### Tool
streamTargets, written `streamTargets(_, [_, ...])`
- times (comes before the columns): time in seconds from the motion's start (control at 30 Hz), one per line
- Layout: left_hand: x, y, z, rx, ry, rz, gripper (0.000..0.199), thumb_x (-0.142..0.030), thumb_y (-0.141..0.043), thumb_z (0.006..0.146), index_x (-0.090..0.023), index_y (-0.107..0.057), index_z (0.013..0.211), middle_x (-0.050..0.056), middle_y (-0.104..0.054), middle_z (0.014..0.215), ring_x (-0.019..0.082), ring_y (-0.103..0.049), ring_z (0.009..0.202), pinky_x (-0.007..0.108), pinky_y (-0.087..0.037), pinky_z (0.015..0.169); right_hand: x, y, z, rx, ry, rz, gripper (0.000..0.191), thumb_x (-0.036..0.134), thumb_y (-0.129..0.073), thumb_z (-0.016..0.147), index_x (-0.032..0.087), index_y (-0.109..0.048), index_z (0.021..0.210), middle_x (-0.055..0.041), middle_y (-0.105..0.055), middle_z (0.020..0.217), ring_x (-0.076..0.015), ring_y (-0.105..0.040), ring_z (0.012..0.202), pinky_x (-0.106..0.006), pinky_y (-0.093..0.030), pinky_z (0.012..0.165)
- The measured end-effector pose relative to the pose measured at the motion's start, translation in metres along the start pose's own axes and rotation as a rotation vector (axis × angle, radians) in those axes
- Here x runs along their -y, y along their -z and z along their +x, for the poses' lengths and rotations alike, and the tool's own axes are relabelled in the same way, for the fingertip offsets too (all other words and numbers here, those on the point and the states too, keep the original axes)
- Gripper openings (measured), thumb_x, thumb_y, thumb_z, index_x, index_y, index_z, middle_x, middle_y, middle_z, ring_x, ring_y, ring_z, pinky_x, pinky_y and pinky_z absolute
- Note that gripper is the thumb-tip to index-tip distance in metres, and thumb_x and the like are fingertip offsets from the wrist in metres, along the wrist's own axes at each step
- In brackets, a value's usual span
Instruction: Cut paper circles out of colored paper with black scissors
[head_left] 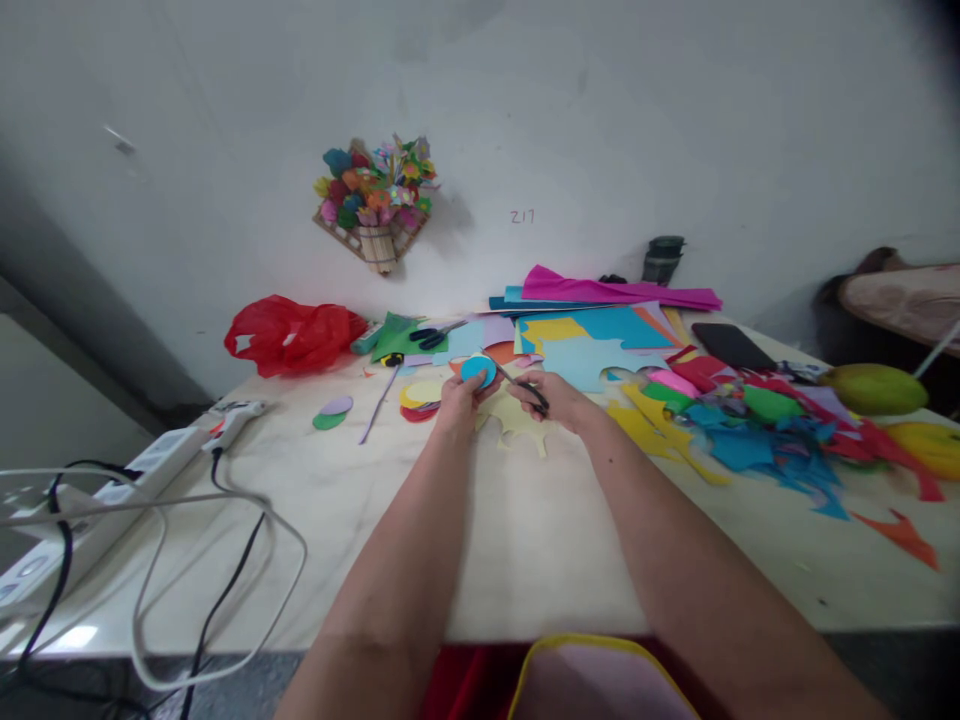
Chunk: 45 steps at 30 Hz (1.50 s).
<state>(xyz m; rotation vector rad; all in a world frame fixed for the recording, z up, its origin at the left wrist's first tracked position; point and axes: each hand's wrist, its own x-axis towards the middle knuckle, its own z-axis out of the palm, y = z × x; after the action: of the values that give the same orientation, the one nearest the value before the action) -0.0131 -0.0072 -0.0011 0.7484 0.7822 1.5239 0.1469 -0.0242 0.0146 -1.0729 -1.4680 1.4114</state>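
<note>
My left hand (465, 393) pinches a blue paper circle (478, 371), the thumb lying on its face. An orange edge shows behind the blue one. In my right hand (559, 398) is a pair of dark-handled scissors (534, 393), its blades pointing left at the circle's edge. Whether the blades touch the paper I cannot tell. Below both hands lies a pale yellow paper scrap (517, 418) with curved cut-outs. Yellow and red paper circles (420, 397) are piled left of my left hand, and a purple and a green circle (330, 416) overlap farther left.
Coloured paper sheets (600, 345) and a second pair of scissors (431, 336) lie at the back. Paper scraps (772, 440) heap on the right, near a phone (731, 346). A red plastic bag (292, 335) and a power strip (112, 510) with loose cables occupy the left.
</note>
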Motion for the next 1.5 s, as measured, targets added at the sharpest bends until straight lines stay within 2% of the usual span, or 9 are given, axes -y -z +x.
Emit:
streamTargets(0.37, [0.001, 0.001, 0.001, 0.003, -0.006, 0.01, 0.022, -0.015, -0.077, 0.059, -0.012, -0.067, 0.079, 0.008, -0.073, 0.08, 0.029, -0.072, 0.095, 0.041, -0.056, 0.09, 0.008, -0.005, -0.005, -0.075, -0.032, -0.025, 0.018, 0.03, -0.071, 0.074, 0.018, -0.058, 0.078, 0.0054, -0.047, 0.043, -0.0087, -0.039, 0.037, -0.021, -0.03, 0.036])
streamTargets(0.63, [0.0, 0.004, 0.003, 0.008, 0.009, 0.012, 0.017, -0.012, -0.073, 0.061, -0.012, -0.067, 0.078, 0.009, -0.074, 0.08, 0.029, -0.072, 0.095, 0.042, -0.055, 0.092, 0.006, -0.005, -0.003, -0.071, -0.027, -0.011, 0.015, 0.026, -0.069, 0.075, 0.017, -0.058, 0.082, 0.0049, -0.048, 0.045, -0.009, -0.04, 0.039, -0.02, -0.03, 0.037])
streamTargets(0.8, [-0.001, 0.003, 0.002, -0.005, 0.015, 0.004, 0.014, -0.01, -0.071, 0.064, -0.01, -0.068, 0.077, 0.011, -0.074, 0.079, 0.03, -0.072, 0.094, 0.041, -0.056, 0.092, 0.008, -0.005, -0.004, -0.068, -0.029, -0.021, 0.02, 0.028, -0.071, 0.072, 0.018, -0.056, 0.08, 0.005, -0.047, 0.043, -0.0087, -0.038, 0.037, -0.021, -0.028, 0.037])
streamTargets(1.03, [-0.002, 0.003, 0.002, -0.009, 0.009, 0.007, 0.012, -0.007, -0.069, 0.068, -0.007, -0.068, 0.08, 0.011, -0.074, 0.08, 0.025, -0.074, 0.084, 0.036, -0.058, 0.084, 0.008, -0.004, -0.002, -0.07, -0.052, 0.026, 0.008, 0.023, -0.059, 0.075, 0.017, -0.058, 0.08, 0.0043, -0.046, 0.043, -0.0096, -0.039, 0.038, -0.02, -0.028, 0.037])
streamTargets(1.17, [-0.005, 0.002, 0.0, -0.018, 0.045, 0.032, 0.013, -0.008, -0.071, 0.069, -0.006, -0.068, 0.081, 0.013, -0.074, 0.081, 0.025, -0.074, 0.081, 0.031, -0.059, 0.075, 0.009, -0.005, -0.003, -0.063, -0.03, 0.01, 0.009, 0.024, -0.064, 0.075, 0.017, -0.059, 0.079, 0.0047, -0.044, 0.044, -0.0089, -0.037, 0.039, -0.02, -0.027, 0.037])
streamTargets(1.33, [-0.008, 0.001, -0.002, -0.028, 0.09, 0.094, 0.01, -0.011, -0.07, 0.074, -0.006, -0.067, 0.082, 0.012, -0.073, 0.073, 0.02, -0.073, 0.066, 0.024, -0.057, 0.06, 0.013, -0.008, -0.007, -0.076, -0.032, 0.007, 0.01, 0.023, -0.065, 0.074, 0.017, -0.058, 0.078, 0.0046, -0.045, 0.044, -0.0085, -0.036, 0.039, -0.021, -0.025, 0.037])
streamTargets(1.5, [-0.01, 0.0, -0.004, -0.037, 0.077, 0.126, 0.005, -0.009, -0.068, 0.077, -0.006, -0.066, 0.081, 0.012, -0.073, 0.072, 0.017, -0.071, 0.06, 0.022, -0.055, 0.058, 0.011, -0.006, -0.005, -0.079, -0.048, 0.074, 0.006, 0.022, -0.056, 0.075, 0.017, -0.058, 0.076, 0.0036, -0.044, 0.043, -0.01, -0.038, 0.039, -0.021, -0.025, 0.037])
